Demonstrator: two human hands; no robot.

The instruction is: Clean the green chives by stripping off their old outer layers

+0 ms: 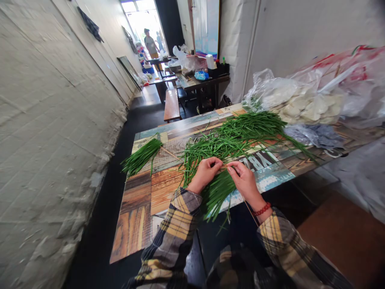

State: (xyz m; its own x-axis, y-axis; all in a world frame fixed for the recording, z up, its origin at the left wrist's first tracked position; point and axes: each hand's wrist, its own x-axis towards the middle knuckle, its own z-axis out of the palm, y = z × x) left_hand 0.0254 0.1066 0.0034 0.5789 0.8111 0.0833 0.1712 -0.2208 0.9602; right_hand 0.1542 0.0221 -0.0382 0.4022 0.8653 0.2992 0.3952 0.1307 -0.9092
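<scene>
My left hand [208,171] and my right hand [242,178] meet fingertip to fingertip above the near table edge. Under them a bunch of green chives [218,194] hangs toward me, its ends reaching past the edge. The left fingers pinch the top of these chives. A thin bamboo skewer [250,212] runs out below my right hand, whose thumb and fingers are closed on it; a bit of tan stick shows between the fingertips. Just beyond lies a loose heap of chives [249,130]. On the left rests another bunch [142,156] gathered on a skewer [171,153].
The patterned wooden table [135,224] carries clear plastic bags [313,104] with pale flat pieces at the right, beside a crumpled bluish-grey bag [315,135]. A white wall [51,132] runs along the left. Further back are a bench [172,105], another table [195,83] and a person [150,44] near the doorway.
</scene>
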